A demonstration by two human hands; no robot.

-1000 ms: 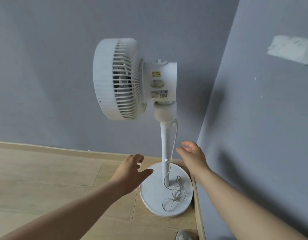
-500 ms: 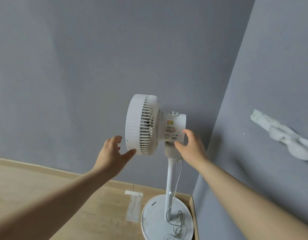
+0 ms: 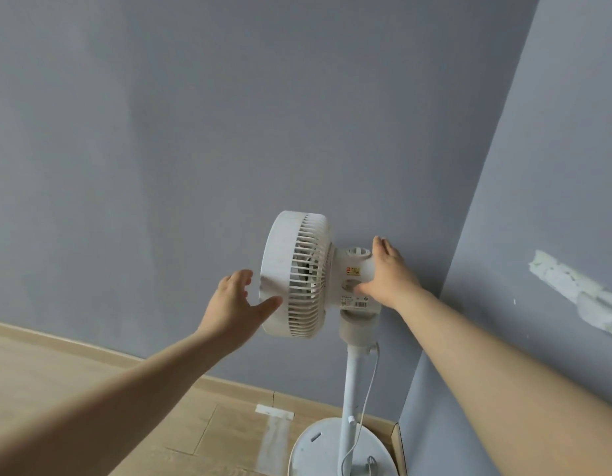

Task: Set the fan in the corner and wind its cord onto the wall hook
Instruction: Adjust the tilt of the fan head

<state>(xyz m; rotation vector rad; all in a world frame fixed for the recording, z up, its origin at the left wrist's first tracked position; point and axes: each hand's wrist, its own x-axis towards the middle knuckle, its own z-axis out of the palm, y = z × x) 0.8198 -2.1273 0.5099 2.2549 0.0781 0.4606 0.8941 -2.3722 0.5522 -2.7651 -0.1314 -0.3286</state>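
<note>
At the corner where two grey walls meet, one white pedestal fan [image 3: 299,276] stands upright on its round base [image 3: 308,448], the base on the wood floor [image 3: 74,365] close against the skirting board [image 3: 229,384]. Head faces left; slatted rear grille toward the camera. Motor housing carries a red-and-yellow sticker and a barcode label, print too small to read.

Cord [image 3: 368,389]: one, white, hangs loose beside the pole from just under the neck down to the base, where a small tangle lies at the frame's lower edge. No container in view.

Left hand [image 3: 234,309]: fingers spread apart, thumb tip touching the rim of the fan head at its lower left; fingers just beside the rim, contact cannot be told. Not closed on anything.

Right hand [image 3: 388,274]: open, palm laid flat on the right side of the motor housing, thumb under toward the round dial, fingers extended up past the top knob. Pressing, not clasping.

Right wall [image 3: 555,166]: one white patch of scraped paint or filler [image 3: 579,293]. Floor: one pale streak with a white strip [image 3: 275,412] at the skirting. Two bare forearms.
</note>
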